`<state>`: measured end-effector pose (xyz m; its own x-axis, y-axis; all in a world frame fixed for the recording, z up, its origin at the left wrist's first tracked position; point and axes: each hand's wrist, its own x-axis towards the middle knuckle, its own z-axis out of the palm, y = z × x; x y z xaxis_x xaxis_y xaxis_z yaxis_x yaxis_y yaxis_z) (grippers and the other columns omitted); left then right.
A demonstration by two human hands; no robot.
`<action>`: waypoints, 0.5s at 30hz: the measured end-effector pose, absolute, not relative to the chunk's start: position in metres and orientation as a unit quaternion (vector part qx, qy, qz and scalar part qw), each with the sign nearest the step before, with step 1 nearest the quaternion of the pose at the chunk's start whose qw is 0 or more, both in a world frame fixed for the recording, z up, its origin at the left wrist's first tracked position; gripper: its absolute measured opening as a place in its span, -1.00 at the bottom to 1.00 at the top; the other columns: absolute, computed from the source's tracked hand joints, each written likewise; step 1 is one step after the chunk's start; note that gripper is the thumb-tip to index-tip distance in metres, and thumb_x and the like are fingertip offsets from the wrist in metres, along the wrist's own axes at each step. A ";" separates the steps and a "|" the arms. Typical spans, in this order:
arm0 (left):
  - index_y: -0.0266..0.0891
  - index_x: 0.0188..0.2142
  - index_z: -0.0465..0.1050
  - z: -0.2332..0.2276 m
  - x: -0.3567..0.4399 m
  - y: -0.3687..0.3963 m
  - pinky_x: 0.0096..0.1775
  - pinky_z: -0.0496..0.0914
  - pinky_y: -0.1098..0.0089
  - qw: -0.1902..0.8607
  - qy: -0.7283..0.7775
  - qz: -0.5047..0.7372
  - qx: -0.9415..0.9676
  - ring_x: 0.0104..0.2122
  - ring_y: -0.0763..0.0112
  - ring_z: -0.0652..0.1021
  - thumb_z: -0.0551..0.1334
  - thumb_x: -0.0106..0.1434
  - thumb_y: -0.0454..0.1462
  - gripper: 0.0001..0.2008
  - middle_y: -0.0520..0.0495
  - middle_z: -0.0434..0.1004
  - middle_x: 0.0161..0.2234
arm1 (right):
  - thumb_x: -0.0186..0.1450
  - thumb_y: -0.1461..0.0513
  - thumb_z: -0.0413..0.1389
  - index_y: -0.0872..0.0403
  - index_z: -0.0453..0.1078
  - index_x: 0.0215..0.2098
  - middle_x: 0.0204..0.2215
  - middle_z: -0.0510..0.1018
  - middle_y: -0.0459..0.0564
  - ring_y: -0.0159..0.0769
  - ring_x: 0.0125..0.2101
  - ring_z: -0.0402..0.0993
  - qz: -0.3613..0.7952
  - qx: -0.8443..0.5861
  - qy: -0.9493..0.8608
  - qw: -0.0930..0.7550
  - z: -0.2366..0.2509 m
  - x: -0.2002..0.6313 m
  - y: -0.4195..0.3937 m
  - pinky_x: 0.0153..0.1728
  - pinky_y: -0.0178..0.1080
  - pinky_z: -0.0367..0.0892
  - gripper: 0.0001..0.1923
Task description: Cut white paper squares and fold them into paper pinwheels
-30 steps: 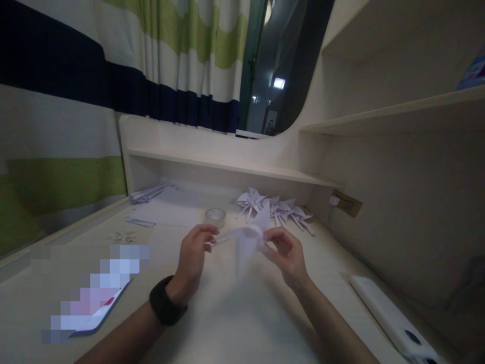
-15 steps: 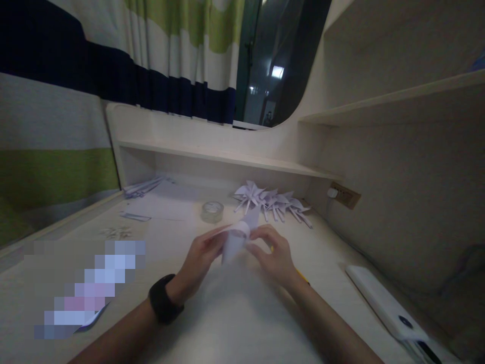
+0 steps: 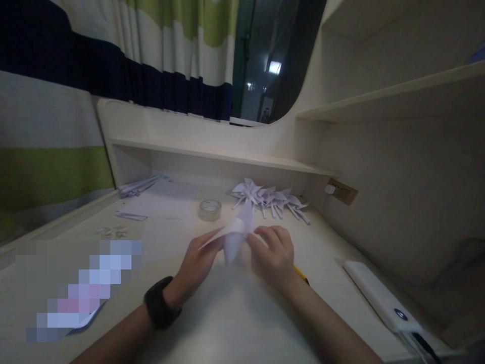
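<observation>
A white paper pinwheel (image 3: 235, 236) with curled blades is held up over the desk between my two hands. My left hand (image 3: 205, 258), with a black band at the wrist, grips its left blade between thumb and fingers. On the other side my right hand (image 3: 273, 253) pinches the paper at its right edge, the fingers curled. Part of a yellow pencil-like stick (image 3: 301, 274) shows beside my right wrist, lying on the desk. Just beyond the held paper is a row of finished-looking paper pinwheels (image 3: 271, 197) with rolled paper sticks.
A roll of clear tape (image 3: 210, 210) stands behind my left hand. Paper sheets (image 3: 159, 199) and folded strips (image 3: 140, 186) lie at the back left, with small pale bits (image 3: 112, 231) nearer. A blurred-out object is at left. A white power bank (image 3: 379, 296) with cables lies at right.
The curled blade has come down flatter toward the pinwheel's middle. My right hand's fingers have curled in closer at its right edge. The whole view has shifted slightly.
</observation>
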<state>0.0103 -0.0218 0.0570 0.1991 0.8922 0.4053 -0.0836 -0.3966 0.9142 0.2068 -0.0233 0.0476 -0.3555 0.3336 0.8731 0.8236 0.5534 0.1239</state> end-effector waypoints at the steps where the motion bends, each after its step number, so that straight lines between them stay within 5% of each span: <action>1: -0.28 -0.13 0.54 0.055 0.011 -0.021 -0.11 0.42 0.25 0.465 0.314 0.543 0.625 -0.17 0.16 0.53 0.21 0.21 -0.19 -0.71 -0.13 0.57 -0.15 | 0.20 0.34 0.04 -0.06 0.43 -0.20 -0.31 0.51 0.04 -0.15 -0.30 0.30 -0.303 -0.379 -0.769 0.417 0.047 0.206 -0.024 -0.31 -0.10 0.18 -0.75; 15: -0.30 -0.25 0.57 0.053 0.018 -0.022 -0.12 0.42 0.20 0.600 0.288 0.513 0.542 -0.15 0.13 0.53 0.21 0.20 -0.15 -0.72 -0.22 0.57 -0.17 | 0.19 0.37 0.05 0.01 0.41 -0.20 -0.34 0.59 0.01 -0.17 -0.34 0.38 -0.253 -0.345 -0.804 0.413 0.046 0.206 -0.021 -0.36 -0.13 0.18 -0.76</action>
<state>0.0178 -0.0225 0.0532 0.3068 0.9282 0.2103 -0.3034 -0.1141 0.9460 0.2061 -0.0213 0.0457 -0.4206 0.3460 0.8387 0.7637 0.6341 0.1214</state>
